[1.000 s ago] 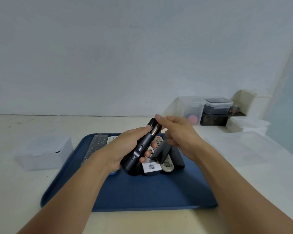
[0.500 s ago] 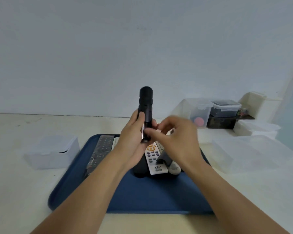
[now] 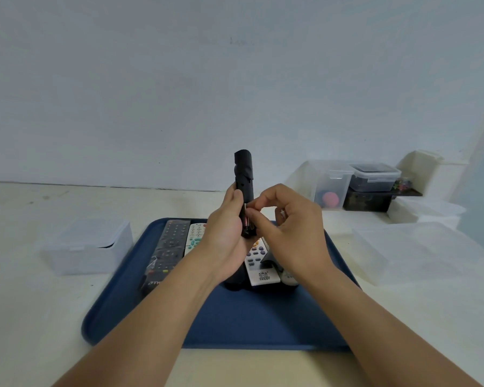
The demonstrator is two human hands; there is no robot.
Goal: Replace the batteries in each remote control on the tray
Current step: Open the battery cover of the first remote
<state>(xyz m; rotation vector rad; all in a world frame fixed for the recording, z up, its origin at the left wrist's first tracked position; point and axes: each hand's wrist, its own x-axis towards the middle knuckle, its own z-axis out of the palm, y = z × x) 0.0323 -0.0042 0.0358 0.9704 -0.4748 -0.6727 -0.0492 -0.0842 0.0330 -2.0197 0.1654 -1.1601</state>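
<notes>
My left hand (image 3: 226,233) grips a slim black remote (image 3: 244,174) and holds it upright above the blue tray (image 3: 235,322). A battery (image 3: 245,217) shows in the remote's open back. My right hand (image 3: 288,230) pinches at that battery with thumb and forefinger. On the tray lie a long black remote (image 3: 168,250), a white remote with green buttons (image 3: 194,237), a white remote with purple buttons (image 3: 259,263) and a grey one (image 3: 287,277), partly hidden by my hands.
A frosted plastic box (image 3: 90,244) stands left of the tray. A flat clear lidded box (image 3: 419,247) lies to the right. Clear containers (image 3: 336,185), a dark-filled box (image 3: 375,177) and a black box (image 3: 375,201) sit at the back right against the wall.
My left hand has swung the black remote from a slant to upright and raised it. My right hand has stayed at its battery compartment.
</notes>
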